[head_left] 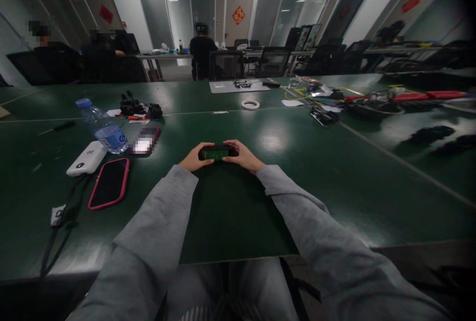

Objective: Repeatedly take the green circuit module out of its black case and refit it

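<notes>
A small black box-like device [216, 153] with a green circuit board showing on its near side is held between both hands over the green table [238, 212]. My left hand [196, 158] grips its left end, with the thumb along the lower edge and fingers on top. At the right end my right hand [243, 156] grips it in the same way. Both sleeves are grey.
Left of my arms are a water bottle [107, 132], a white power bank [87, 158], a pink-edged phone [110, 183] and another phone [145, 141]. Beyond my hands lies a white ring [250, 104]. Tools and cables [325, 94] are at the right. People sit in the background.
</notes>
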Available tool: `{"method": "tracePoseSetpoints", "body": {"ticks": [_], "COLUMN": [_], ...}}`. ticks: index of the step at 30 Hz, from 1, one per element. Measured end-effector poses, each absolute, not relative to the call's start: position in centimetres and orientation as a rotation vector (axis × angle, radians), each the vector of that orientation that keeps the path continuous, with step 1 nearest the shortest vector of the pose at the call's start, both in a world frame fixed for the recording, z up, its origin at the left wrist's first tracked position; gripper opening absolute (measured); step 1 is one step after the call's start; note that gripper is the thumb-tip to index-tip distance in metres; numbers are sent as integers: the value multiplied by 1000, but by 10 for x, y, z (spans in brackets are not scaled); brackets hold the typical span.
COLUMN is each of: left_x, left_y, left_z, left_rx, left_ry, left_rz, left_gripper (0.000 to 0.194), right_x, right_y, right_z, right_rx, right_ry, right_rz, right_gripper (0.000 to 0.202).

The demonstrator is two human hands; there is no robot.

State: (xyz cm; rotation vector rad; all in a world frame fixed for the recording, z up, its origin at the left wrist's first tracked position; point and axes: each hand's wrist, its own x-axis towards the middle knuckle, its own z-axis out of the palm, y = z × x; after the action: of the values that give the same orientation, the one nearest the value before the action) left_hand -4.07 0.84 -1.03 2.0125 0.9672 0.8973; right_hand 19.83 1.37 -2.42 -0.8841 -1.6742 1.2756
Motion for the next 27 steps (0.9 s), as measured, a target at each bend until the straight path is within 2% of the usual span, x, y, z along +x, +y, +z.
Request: {"method": "tracePoseSetpoints", "body": {"ticks": [22, 27], "left_x": [-39, -40], "left_y": [8, 11], "left_z": [-11, -15], "left_rx": [2009, 1943], "left_ry": [1000, 999], "left_rz": [884, 926], "left_gripper": [66, 60], "right_x": [199, 198], "right_y": [13, 11], "right_z": [-22, -20], "right_rx": [-866, -864], "right_ry": [-1733, -1732], "right_rz": [1269, 1265], "right_gripper": [58, 58]}}
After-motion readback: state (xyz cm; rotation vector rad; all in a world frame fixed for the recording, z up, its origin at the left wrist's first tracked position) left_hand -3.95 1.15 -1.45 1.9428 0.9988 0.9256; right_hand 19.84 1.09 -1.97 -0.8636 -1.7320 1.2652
